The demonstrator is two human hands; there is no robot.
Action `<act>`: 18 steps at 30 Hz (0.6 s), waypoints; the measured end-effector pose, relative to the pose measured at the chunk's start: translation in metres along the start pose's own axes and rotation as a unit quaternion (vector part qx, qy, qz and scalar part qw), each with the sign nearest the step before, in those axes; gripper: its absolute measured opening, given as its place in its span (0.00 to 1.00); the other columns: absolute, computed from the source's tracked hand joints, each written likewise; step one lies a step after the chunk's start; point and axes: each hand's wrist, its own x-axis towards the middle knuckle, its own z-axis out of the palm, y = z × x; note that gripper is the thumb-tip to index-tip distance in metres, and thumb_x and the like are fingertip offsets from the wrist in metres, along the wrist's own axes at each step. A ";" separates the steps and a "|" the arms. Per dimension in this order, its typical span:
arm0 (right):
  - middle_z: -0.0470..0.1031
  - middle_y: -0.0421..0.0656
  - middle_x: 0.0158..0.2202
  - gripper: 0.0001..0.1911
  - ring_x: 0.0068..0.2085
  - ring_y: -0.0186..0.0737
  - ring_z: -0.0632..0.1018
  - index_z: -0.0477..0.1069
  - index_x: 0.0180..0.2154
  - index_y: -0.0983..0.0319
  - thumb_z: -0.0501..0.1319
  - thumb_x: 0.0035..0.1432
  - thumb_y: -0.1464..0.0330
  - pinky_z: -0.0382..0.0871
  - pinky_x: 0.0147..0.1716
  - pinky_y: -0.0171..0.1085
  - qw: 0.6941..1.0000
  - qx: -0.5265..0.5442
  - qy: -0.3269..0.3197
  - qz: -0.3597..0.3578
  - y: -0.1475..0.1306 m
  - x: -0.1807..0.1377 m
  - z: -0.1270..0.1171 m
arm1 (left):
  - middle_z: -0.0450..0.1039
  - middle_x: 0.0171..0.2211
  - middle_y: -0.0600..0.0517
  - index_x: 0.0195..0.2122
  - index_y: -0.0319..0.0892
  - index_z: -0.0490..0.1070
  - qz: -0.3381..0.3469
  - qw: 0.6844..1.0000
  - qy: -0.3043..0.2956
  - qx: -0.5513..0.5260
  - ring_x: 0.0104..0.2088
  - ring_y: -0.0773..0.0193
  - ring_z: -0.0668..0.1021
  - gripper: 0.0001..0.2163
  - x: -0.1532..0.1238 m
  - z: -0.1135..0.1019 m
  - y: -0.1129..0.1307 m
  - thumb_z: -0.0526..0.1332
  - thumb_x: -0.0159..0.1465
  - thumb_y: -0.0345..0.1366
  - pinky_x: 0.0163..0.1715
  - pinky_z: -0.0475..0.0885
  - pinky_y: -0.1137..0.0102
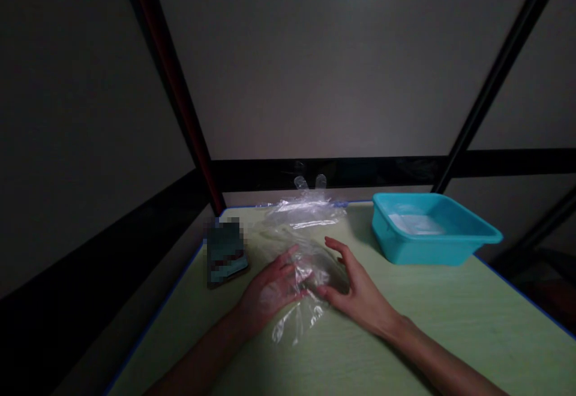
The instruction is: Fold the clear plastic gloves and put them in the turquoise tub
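A thin, crinkled sheet of clear plastic film [310, 318] lies over the middle of the table, and I cannot make out its full shape. My left hand [275, 285] shows through the film, its fingers stretched out and slightly apart. Whether the hand is inside the plastic or only beneath it is unclear. To the right, my right hand [355, 291] is curved and open, thumb and fingers apart. Its thumb tip is at the film's right side. Beyond both hands sits a pile of clear disposable plastic gloves [306, 207], two finger shapes sticking up at its back.
On the right of the pale green table [450, 318] stands a turquoise plastic basin [427, 249] with something whitish inside. A dark, pixelated flat object [226, 252] is at the left edge. Grey wall panels [324, 72] with black strips rise close behind the table.
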 end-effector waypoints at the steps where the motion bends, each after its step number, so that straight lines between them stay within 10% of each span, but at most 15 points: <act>1: 0.58 0.50 0.53 0.33 0.53 0.47 0.60 0.51 0.52 0.62 0.61 0.45 0.64 0.54 0.51 0.46 0.999 -0.045 0.002 -0.028 -0.002 -0.003 0.003 | 0.69 0.45 0.49 0.52 0.46 0.58 0.000 1.000 -0.007 0.001 0.45 0.54 0.71 0.23 0.000 0.000 -0.002 0.59 0.55 0.36 0.42 0.65 0.60; 7: 0.67 0.48 0.41 0.20 0.41 0.43 0.69 0.54 0.48 0.62 0.52 0.52 0.73 0.64 0.41 0.42 0.990 -0.126 0.005 -0.069 -0.003 -0.005 0.004 | 0.72 0.40 0.49 0.44 0.45 0.67 -0.035 0.998 -0.018 0.042 0.39 0.53 0.75 0.18 -0.002 0.003 -0.008 0.63 0.50 0.35 0.41 0.65 0.59; 18: 0.65 0.49 0.43 0.35 0.33 0.38 0.72 0.45 0.56 0.60 0.50 0.45 0.80 0.67 0.33 0.39 0.979 -0.190 -0.065 -0.014 0.012 -0.002 -0.053 | 0.76 0.31 0.44 0.45 0.38 0.66 -0.040 0.980 0.033 0.190 0.18 0.63 0.75 0.18 -0.005 -0.013 0.031 0.57 0.55 0.40 0.17 0.64 0.73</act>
